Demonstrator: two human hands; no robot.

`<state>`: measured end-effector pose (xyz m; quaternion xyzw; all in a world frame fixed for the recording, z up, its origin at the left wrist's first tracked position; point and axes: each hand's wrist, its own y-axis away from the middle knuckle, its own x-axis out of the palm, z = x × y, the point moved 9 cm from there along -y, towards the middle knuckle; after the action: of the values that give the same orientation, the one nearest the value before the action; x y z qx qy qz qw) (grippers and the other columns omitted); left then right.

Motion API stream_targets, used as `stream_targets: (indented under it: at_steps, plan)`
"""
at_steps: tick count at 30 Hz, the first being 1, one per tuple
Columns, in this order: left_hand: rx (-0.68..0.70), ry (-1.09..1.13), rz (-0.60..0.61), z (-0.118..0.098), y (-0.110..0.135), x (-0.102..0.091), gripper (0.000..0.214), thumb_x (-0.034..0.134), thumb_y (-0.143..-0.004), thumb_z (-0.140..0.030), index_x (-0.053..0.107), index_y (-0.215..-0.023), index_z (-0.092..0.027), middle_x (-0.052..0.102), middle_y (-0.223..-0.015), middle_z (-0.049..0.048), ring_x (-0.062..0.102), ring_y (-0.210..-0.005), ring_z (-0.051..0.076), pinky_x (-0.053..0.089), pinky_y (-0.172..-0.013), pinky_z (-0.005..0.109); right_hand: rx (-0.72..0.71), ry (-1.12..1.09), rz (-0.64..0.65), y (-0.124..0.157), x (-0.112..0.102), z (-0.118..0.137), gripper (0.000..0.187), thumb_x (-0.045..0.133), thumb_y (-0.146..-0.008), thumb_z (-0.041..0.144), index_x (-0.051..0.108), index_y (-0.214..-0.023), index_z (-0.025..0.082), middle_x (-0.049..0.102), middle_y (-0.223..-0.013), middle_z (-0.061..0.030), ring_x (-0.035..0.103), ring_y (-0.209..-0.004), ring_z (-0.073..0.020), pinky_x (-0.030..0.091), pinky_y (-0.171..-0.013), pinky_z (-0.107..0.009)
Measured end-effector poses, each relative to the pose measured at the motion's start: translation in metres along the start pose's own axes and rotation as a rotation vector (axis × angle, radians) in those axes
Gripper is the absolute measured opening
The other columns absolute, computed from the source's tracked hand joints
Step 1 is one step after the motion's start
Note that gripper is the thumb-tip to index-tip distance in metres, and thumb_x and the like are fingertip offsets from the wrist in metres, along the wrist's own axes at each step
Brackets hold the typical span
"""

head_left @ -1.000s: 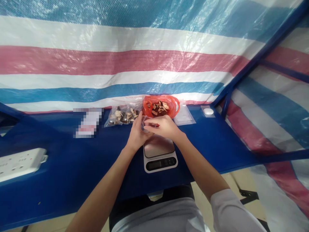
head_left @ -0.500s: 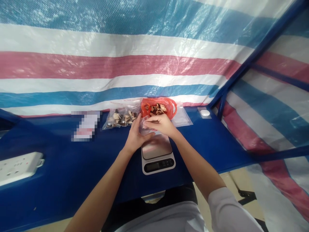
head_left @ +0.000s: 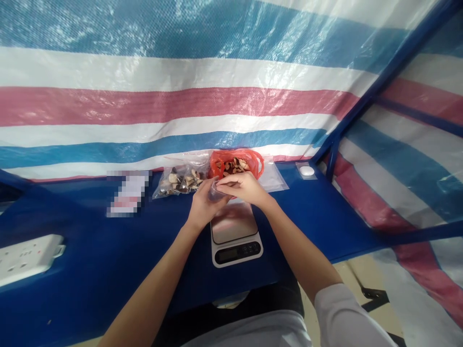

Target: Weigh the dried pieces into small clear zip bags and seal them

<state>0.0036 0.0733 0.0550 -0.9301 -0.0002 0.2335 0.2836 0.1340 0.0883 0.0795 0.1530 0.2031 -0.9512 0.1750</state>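
Just beyond the kitchen scale (head_left: 235, 224), a small clear plastic bag (head_left: 214, 193) is between my hands. My left hand (head_left: 204, 205) curls round its side, thumb towards me. Closed fingers of my right hand (head_left: 242, 187) pinch at its upper edge; the fingertips are partly hidden. Behind them, a red plastic bag (head_left: 219, 166) lies open with dried mushroom slices (head_left: 237, 166) in it. To the left sit clear bags of mushroom pieces (head_left: 177, 182). The scale's steel plate carries nothing, and its display looks dark.
Flat clear bags (head_left: 275, 178) lie right of the red bag. A small packet with a white round item (head_left: 306, 171) is farther right. At left are a blurred-out paper (head_left: 128, 193) and a white power strip (head_left: 31, 258). Striped sheeting (head_left: 181, 106) rises behind the blue table (head_left: 137, 250).
My left hand has closed more round the clear bag, whose mouth now shows rounder. My right fingers stay at its edge. The view has tilted slightly.
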Motion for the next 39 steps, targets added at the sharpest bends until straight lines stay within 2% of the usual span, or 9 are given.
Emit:
stream_targets:
  at_steps: [4, 7, 14, 22, 31, 35, 39]
  plan:
    - [-0.019, -0.007, -0.052, 0.001, -0.004, -0.011, 0.052, 0.078, -0.077, -0.046, 0.066, -0.12, -0.019, 0.072, -0.121, 0.0109, 0.067, -0.116, 0.029, 0.05, -0.105, 0.044, -0.003, 0.013, -0.095, -0.003, -0.036, -0.005, 0.024, 0.073, -0.084, 0.04, 0.081, -0.098, 0.023, 0.08, -0.098, -0.0047, 0.075, -0.09, -0.0227, 0.059, -0.085, -0.034]
    - [-0.037, -0.008, -0.082, 0.001, -0.009, -0.017, 0.049, 0.077, -0.079, -0.046, 0.067, -0.119, -0.02, 0.072, -0.122, 0.0099, 0.066, -0.117, 0.028, 0.05, -0.106, 0.045, 0.007, 0.128, -0.111, -0.009, -0.059, -0.013, 0.024, 0.071, -0.086, 0.04, 0.081, -0.1, 0.023, 0.08, -0.1, -0.0047, 0.075, -0.092, -0.0239, 0.058, -0.086, -0.035]
    - [-0.052, 0.026, -0.103, 0.005, -0.015, -0.016, 0.05, 0.078, -0.078, -0.045, 0.068, -0.119, -0.019, 0.071, -0.122, 0.0108, 0.066, -0.117, 0.028, 0.049, -0.107, 0.044, 0.051, 0.531, -0.107, -0.03, -0.077, -0.04, 0.017, 0.069, -0.088, 0.028, 0.081, -0.1, 0.027, 0.08, -0.102, -0.0037, 0.074, -0.095, -0.0246, 0.054, -0.09, -0.036]
    - [-0.083, 0.109, -0.102, 0.019, -0.004, -0.007, 0.055, 0.082, -0.075, -0.042, 0.066, -0.123, -0.019, 0.071, -0.12, 0.0106, 0.067, -0.113, 0.027, 0.051, -0.103, 0.041, 0.28, 0.92, -0.074, -0.042, -0.078, -0.064, 0.024, 0.054, -0.097, 0.031, 0.076, -0.109, 0.029, 0.077, -0.112, -0.004, 0.071, -0.104, -0.0223, 0.05, -0.092, -0.031]
    - [-0.103, 0.117, -0.114, 0.02, -0.01, -0.008, 0.054, 0.081, -0.076, -0.042, 0.067, -0.124, -0.019, 0.071, -0.12, 0.0103, 0.067, -0.112, 0.026, 0.051, -0.104, 0.042, 0.431, 1.092, -0.003, -0.051, -0.061, -0.075, 0.035, 0.053, -0.097, 0.039, 0.065, -0.128, 0.025, 0.075, -0.115, -0.0113, 0.07, -0.104, -0.0279, 0.052, -0.088, -0.039]
    - [-0.107, 0.126, -0.123, 0.019, -0.014, -0.007, 0.054, 0.08, -0.077, -0.042, 0.067, -0.123, -0.019, 0.072, -0.119, 0.0099, 0.068, -0.111, 0.026, 0.051, -0.104, 0.042, 0.44, 1.136, -0.001, -0.05, -0.059, -0.08, 0.036, 0.051, -0.098, 0.032, 0.064, -0.13, 0.024, 0.073, -0.12, -0.0125, 0.068, -0.108, -0.0284, 0.052, -0.089, -0.039]
    - [-0.109, 0.133, -0.144, 0.02, -0.013, -0.007, 0.053, 0.081, -0.076, -0.04, 0.068, -0.123, -0.019, 0.072, -0.118, 0.0098, 0.068, -0.112, 0.027, 0.05, -0.105, 0.043, 0.367, 1.119, 0.015, -0.049, -0.057, -0.079, 0.032, 0.05, -0.097, 0.027, 0.069, -0.122, 0.025, 0.074, -0.119, -0.0103, 0.068, -0.109, -0.0266, 0.052, -0.088, -0.036]
